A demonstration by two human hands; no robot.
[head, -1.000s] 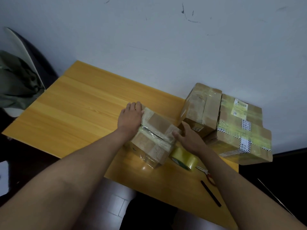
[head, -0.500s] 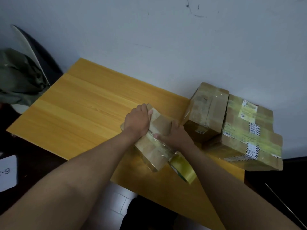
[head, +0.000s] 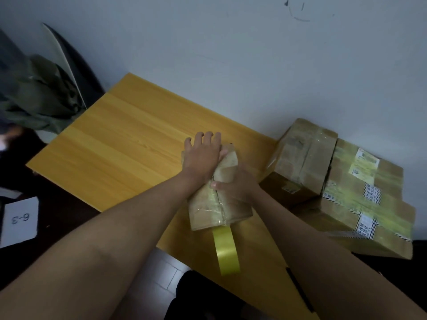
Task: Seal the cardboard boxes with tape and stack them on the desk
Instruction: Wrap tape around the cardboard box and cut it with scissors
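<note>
At the near edge of the desk (head: 129, 135), the small box (head: 219, 199) has turned since a second ago. It lay slantwise then, with the tape roll (head: 225, 248) beside its near corner. Now its taped seam runs toward the person, and the roll hangs from the box's near end on a strip of tape, over the desk edge.

The right hand (head: 235, 188) has also moved. A second ago it was at the box's right corner, next to the roll. Now it lies on top of the box with its thumb across the seam. This looks like the tape being smoothed down along the seam after being pulled across. If so, sealing of this box is nearly done, with the tape still to be cut and the box still to be stacked.

The left hand (head: 203, 153) rests flat on the far end of the box, fingers straight and spread over the far edge, pressing it down. The right hand is laid palm down on the middle of the box, thumb out along the tape. Its fingers drape over the right side, and it cannot be seen whether they curl to grip.

Two sealed boxes (head: 335, 176) stand to the right against the wall.
</note>
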